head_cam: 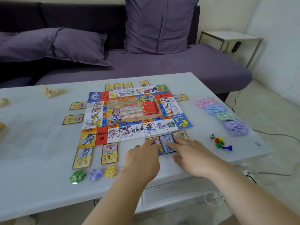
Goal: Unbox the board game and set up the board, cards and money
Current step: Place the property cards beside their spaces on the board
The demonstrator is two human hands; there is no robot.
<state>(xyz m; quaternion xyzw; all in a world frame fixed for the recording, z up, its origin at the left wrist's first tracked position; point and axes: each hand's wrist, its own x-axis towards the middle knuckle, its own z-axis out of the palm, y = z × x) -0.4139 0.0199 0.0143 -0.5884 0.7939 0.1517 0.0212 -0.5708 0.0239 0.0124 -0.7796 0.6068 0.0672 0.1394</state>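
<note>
The colourful game board (pixel 129 111) lies flat in the middle of the white table (pixel 40 143), with a red card deck (pixel 149 108) on its centre. Gold-bordered property cards (pixel 82 157) lie around its edges. At the board's near edge, my left hand (pixel 142 158) lies palm down, its fingertips touching a gold-bordered card (pixel 152 140); a blue corner shows under this hand. My right hand (pixel 191 153) presses straight fingers on a blue-bordered card (pixel 166 141). Another gold-bordered card (pixel 180 134) lies just right of it. Paper money sits at the right in pink (pixel 205 101), blue (pixel 215 108), green (pixel 226 116) and purple (pixel 236 126) piles.
A white die (pixel 212 136) and coloured pawns (pixel 220 142) lie right of my hands. Green (pixel 78 175), purple (pixel 96 174) and yellow (pixel 111 171) star tokens sit near the front edge. Crumpled wrapping (pixel 52 90) lies far left. A purple sofa (pixel 146 62) stands behind the table.
</note>
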